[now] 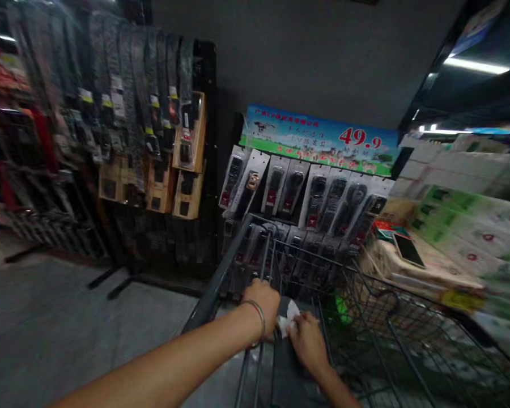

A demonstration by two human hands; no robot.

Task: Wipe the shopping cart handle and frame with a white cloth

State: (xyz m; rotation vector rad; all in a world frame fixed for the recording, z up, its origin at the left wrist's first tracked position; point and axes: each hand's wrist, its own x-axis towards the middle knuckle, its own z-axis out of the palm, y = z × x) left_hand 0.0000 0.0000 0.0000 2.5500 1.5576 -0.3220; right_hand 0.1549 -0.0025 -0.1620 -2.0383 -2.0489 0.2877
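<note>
My left hand, with a thin metal bangle at the wrist, is closed around the metal wire bars of a shopping cart. Just right of it, my right hand pinches a crumpled white tissue. The tissue lies over the cart's flat grey panel; whether it presses on it I cannot tell. Left of both hands slants the cart's thick dark handle. The wire basket spreads out to the right.
Packaged belts hang ahead under a blue sign marked 49.9. More belts hang on a rack at left, its feet jutting onto the floor. At right, a phone rests on packages beside stacked green-and-white packs.
</note>
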